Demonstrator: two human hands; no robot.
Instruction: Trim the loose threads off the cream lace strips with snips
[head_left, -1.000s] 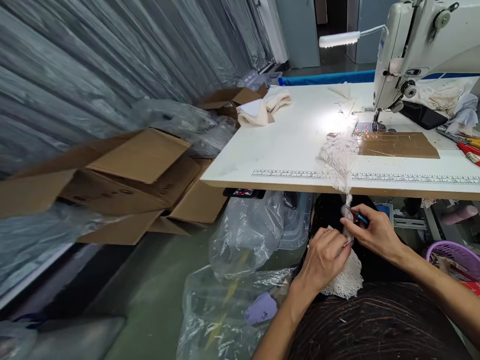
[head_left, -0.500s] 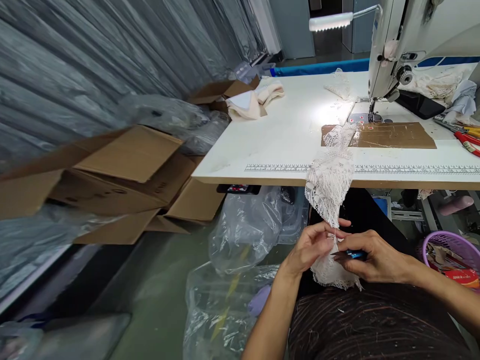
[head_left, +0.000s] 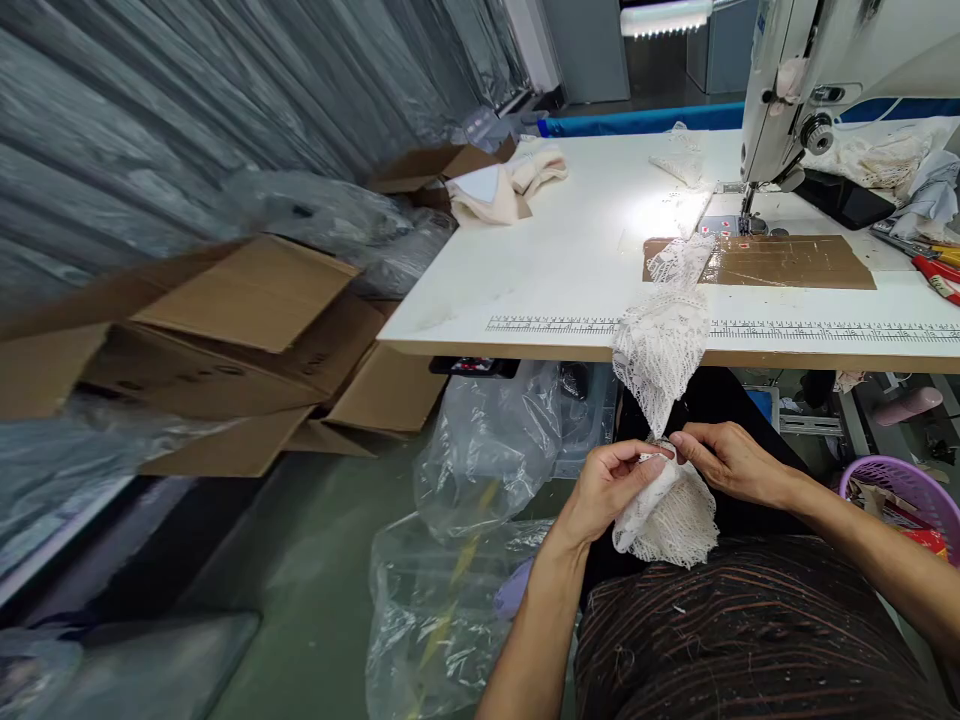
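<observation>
Left hand (head_left: 611, 487) and right hand (head_left: 727, 460), I see, close together, both pinching the white lace (head_left: 660, 350), its upper stretch draping over the tabletop's (head_left: 555, 265) front edge

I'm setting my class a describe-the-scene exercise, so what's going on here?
A person's left hand pinches white lace above the lap, in front of a white table. The right hand is at the same spot, its exact grip hard to make out. More lace hangs over the table's edge, its upper end on a brown strip near the sewing machine.
</observation>
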